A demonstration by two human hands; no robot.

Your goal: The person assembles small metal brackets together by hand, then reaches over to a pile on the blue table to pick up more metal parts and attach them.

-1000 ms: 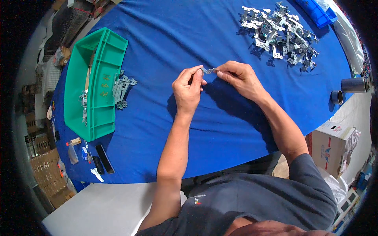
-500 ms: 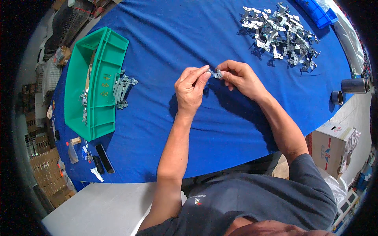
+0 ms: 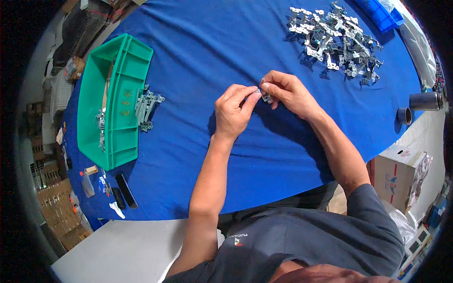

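Observation:
Over the middle of the blue cloth, my left hand (image 3: 234, 109) and my right hand (image 3: 289, 93) meet at the fingertips. Between them is a small metal bracket (image 3: 267, 98), mostly covered by the fingers. My right thumb and fingers grip its body, while my left thumb and forefinger pinch at its left end; whether a separate small part is there cannot be made out. At the upper right lies a loose heap of similar metal brackets (image 3: 332, 40). A smaller, neater row of brackets (image 3: 148, 108) rests against the right side of the green bin.
The green plastic bin (image 3: 123, 141) stands at the left with some metal parts inside. Nearer me lie a black phone (image 3: 126, 190) and small tools. A blue tray (image 3: 380, 16) is at the far right corner; a dark cylinder (image 3: 424, 102) and a cup (image 3: 404, 116) stand at the right edge.
My left hand has shifted slightly right and closed up to my right fingertips. The bracket has turned and is now more hidden. My right hand has barely moved.

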